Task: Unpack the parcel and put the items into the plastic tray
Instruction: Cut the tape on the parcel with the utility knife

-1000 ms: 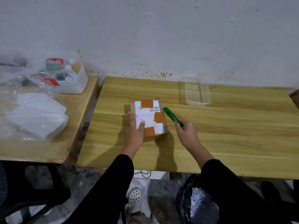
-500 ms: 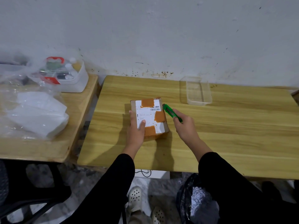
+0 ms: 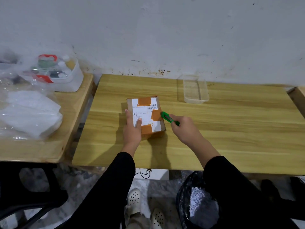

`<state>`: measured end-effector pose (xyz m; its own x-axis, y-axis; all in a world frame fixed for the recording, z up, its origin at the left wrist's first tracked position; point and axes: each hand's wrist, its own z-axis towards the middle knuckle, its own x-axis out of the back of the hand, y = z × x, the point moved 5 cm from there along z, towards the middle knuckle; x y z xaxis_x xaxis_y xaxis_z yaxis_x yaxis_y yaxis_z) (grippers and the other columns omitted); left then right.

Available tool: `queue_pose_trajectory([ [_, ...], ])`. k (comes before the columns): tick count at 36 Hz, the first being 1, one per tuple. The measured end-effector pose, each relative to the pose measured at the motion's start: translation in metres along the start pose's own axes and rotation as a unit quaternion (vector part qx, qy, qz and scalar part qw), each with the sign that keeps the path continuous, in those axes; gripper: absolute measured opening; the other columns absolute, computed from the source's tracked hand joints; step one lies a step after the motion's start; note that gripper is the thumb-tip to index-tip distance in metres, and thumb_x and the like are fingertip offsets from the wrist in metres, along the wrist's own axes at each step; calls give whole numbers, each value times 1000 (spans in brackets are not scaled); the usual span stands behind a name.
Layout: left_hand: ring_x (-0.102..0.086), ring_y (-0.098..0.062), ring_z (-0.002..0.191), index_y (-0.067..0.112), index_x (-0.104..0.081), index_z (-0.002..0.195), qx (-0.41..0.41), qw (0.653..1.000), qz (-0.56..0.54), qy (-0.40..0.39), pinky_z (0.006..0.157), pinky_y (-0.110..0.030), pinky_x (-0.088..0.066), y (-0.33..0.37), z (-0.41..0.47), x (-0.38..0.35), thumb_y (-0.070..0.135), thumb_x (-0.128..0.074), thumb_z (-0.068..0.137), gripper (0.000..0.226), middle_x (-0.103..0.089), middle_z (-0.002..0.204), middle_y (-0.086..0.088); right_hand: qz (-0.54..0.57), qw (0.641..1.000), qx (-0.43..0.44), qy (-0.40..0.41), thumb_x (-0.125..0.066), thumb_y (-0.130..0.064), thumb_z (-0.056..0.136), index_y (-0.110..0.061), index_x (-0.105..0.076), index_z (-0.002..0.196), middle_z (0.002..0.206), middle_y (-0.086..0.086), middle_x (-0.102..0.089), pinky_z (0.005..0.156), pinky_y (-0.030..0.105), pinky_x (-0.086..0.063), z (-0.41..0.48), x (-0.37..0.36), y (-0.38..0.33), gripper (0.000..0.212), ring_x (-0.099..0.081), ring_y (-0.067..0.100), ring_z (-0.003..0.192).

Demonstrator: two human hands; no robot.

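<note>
A small cardboard parcel (image 3: pixel 146 113) with a white label and orange tape lies flat on the wooden table (image 3: pixel 231 129). My left hand (image 3: pixel 132 129) presses on its near left part, thumb on the label. My right hand (image 3: pixel 185 129) grips a green box cutter (image 3: pixel 169 118), whose tip touches the parcel's right edge at the orange tape. A clear plastic tray (image 3: pixel 194 90) stands behind and to the right of the parcel, near the wall, with nothing in it.
A second wooden table (image 3: pixel 49 146) on the left carries a clear bag of white items (image 3: pixel 29 113) and a white bin of small things (image 3: pixel 62 75). A black bag (image 3: pixel 196 200) sits on the floor below the table's front edge. The wall runs close behind.
My right hand has brought the green cutter left, from a little clear of the parcel to its right edge. My left hand has stayed on the parcel.
</note>
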<state>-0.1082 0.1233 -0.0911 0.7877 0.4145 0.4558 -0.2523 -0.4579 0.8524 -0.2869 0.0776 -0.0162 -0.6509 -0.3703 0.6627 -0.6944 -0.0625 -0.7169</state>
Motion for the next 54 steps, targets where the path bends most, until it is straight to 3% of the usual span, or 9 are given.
queue_pose_trajectory([
  [4, -39, -31, 133, 31, -3, 150, 1, 1000, 6, -5, 103, -34, -33, -1, -1, 0, 35, -41, 98, 64, -35, 151, -6, -7, 1000, 5, 8, -41, -10, 91, -12, -49, 132, 92, 22, -66, 42, 20, -30, -9, 0, 3, 41, -38, 11, 47],
  [8, -43, -32, 129, 34, -3, 150, 9, 1000, 16, -6, 99, -35, -37, -1, -1, -1, 36, -41, 98, 64, -40, 147, -9, -5, 1000, 12, 9, -40, -7, 90, -9, -52, 129, 90, 31, -65, 45, 27, -30, -18, -2, 2, 41, -38, 19, 48],
  [17, -40, -34, 132, 32, -3, 150, 16, 999, 38, -6, 103, -39, -35, 2, -4, -1, 37, -39, 99, 63, -36, 150, -9, 2, 1000, 9, 21, -40, -8, 90, -11, -52, 130, 86, 30, -66, 43, 28, -28, -29, -2, 9, 41, -34, 15, 43],
  [22, -38, -34, 133, 33, -4, 150, 20, 999, 32, -3, 104, -39, -35, 2, -5, 1, 38, -39, 98, 63, -35, 150, -8, 19, 1000, 7, 23, -41, -10, 92, -13, -49, 132, 78, 21, -64, 42, 27, -27, -36, -3, 15, 41, -34, 13, 42],
  [29, -41, -34, 131, 33, -4, 150, 33, 999, 36, 2, 104, -41, -36, 6, -8, 2, 37, -38, 99, 62, -38, 149, -8, 58, 998, -10, 30, -42, -12, 93, -12, -49, 133, 59, 2, -49, 35, 13, -23, -47, -5, 25, 40, -35, 8, 30],
  [32, -41, -35, 130, 32, -4, 150, 38, 998, 53, 4, 103, -42, -36, 9, -9, 3, 36, -38, 99, 61, -38, 149, -8, 77, 996, -15, 45, -44, -11, 93, -13, -51, 131, 55, -4, -48, 36, 15, -23, -53, -6, 31, 39, -31, 7, 30],
  [42, -36, -27, 135, 21, -11, 151, 5, 999, -11, 41, 104, -32, -32, 2, -30, 0, 35, -43, 97, 64, -34, 150, -7, 118, 982, -9, 149, -49, -5, 90, -14, -57, 125, 51, -5, -52, 37, 15, -22, -54, 14, 47, 37, -34, 8, 34],
  [48, -27, -26, 139, 6, -31, 144, -115, 988, 91, 42, 109, -28, -25, 25, -10, 14, 22, -48, 96, 54, -27, 150, -13, 130, 979, -19, 154, -49, -8, 90, -16, -57, 125, 62, 8, -60, 38, 16, -26, -36, 10, 48, 37, -35, 7, 37],
  [54, -1, -19, 147, 17, -16, 150, -214, 915, 321, -114, 117, -35, -10, 51, 27, 5, 43, -45, 95, 67, -5, 160, -2, 137, 978, -28, 154, -48, -11, 91, -18, -56, 127, 71, 23, -67, 45, 26, -28, -15, -1, 48, 38, -32, 13, 45],
])
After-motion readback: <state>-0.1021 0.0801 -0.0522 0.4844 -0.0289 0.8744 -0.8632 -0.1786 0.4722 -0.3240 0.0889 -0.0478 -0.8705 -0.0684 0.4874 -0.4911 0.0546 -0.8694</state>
